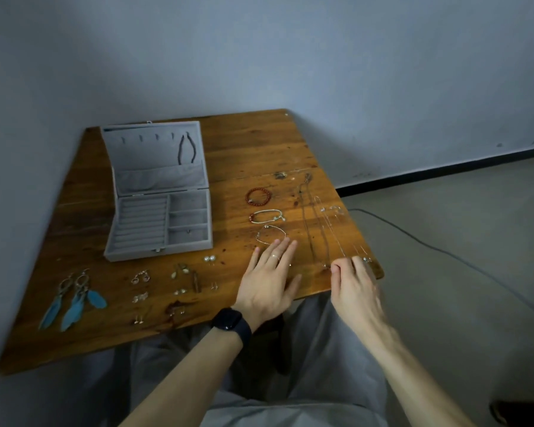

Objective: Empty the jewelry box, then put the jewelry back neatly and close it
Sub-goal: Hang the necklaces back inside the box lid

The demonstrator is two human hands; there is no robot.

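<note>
The grey jewelry box (158, 223) stands open at the table's back left, a dark bead necklace (187, 149) hanging in its lid and one small piece in a front compartment. A red bead bracelet (258, 196) and two thin bracelets (267, 216) lie right of the box. Thin chain necklaces (324, 229) stretch along the right side. My left hand (270, 280) rests flat on the table with straight fingers, just below the nearest bracelet. My right hand (353, 280) pinches the near end of a chain by the table's front right corner.
Blue feather earrings (74, 298) lie at the front left of the wooden table (259, 143). Several small earring pairs (179, 282) are spread between them and my left hand. Walls close the table's left and back. A cable (429, 245) runs over the floor on the right.
</note>
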